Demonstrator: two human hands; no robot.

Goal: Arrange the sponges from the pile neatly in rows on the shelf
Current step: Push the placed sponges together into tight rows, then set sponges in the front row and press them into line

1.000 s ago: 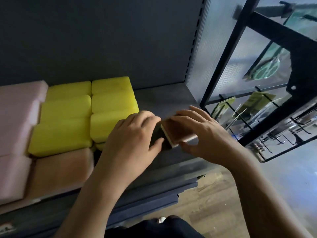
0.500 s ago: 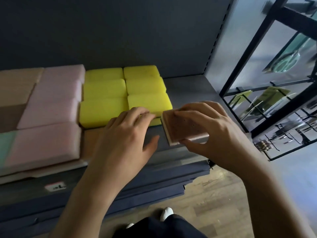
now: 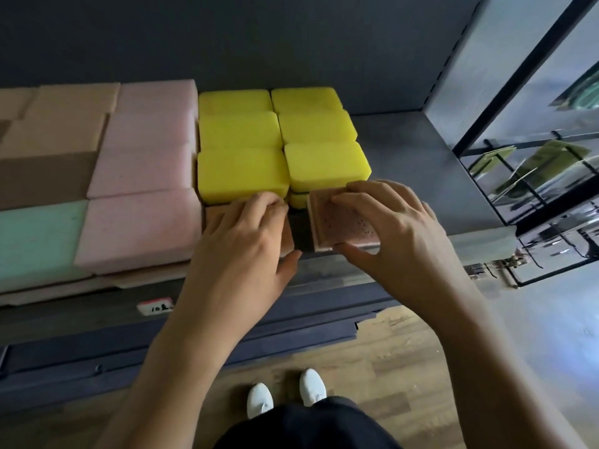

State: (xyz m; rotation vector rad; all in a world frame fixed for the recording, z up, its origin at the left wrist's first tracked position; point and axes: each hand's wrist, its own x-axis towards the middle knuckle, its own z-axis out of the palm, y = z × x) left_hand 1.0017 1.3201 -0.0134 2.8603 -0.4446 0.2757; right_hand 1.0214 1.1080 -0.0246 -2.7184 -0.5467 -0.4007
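- Right hand (image 3: 389,231) pinches the speckled, porous pink sponge (image 3: 343,226) (flat, squarish) between fingers and thumb.
- Left hand (image 3: 240,244) grips a tan foam sponge (image 3: 215,215) with curled fingers.

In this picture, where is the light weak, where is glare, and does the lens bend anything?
Head view: back wall dim; yellow sponges brightest; glass panel at right carries reflections; the wide lens makes the black frame lean; the speckled sponge is sharp.

Two white shoes (image 3: 259,405) stand on the wooden floor (image 3: 405,367); at right, a black rack (image 3: 518,76) holds greenish packets (image 3: 564,157).
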